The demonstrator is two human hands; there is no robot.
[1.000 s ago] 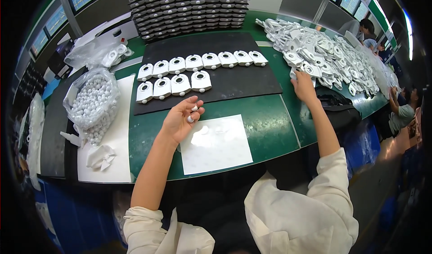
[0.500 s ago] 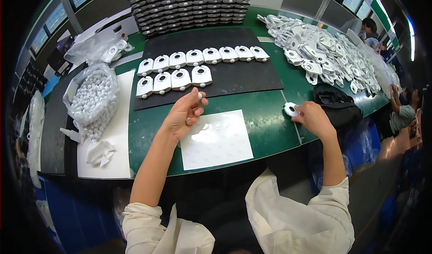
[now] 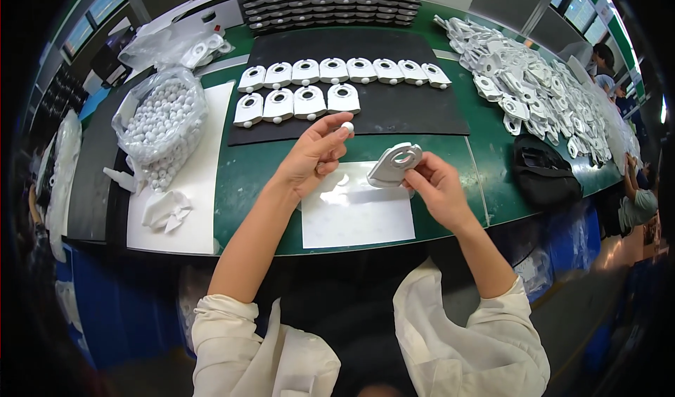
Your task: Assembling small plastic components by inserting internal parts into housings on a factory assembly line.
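Between the thumb and fingertips of my left hand (image 3: pixel 316 157) is a small white ball (image 3: pixel 348 126); the other fingers curl in. My right hand (image 3: pixel 439 192) pinches a flat white plastic part (image 3: pixel 395 165) with a round hole, holding it tilted above a white sheet (image 3: pixel 358 218). The ball and the part are apart. Beyond my hands, a black mat (image 3: pixel 408 119) bears two rows of similar white parts (image 3: pixel 343 99), each with a white ball at its near edge.
A clear bag of white balls (image 3: pixel 165 126) stands at left, beside a crumpled white tissue (image 3: pixel 166 211). A large heap of loose white parts (image 3: pixel 534 88) covers the right side, with a black pouch (image 3: pixel 541 172) nearer. Stacked loaded trays (image 3: pixel 330 3) rise at the back. Other people are at far right.
My right hand has brought the white part from the right side to over the white sheet, close to my left hand. The left hand still holds the ball. The view has shifted somewhat.
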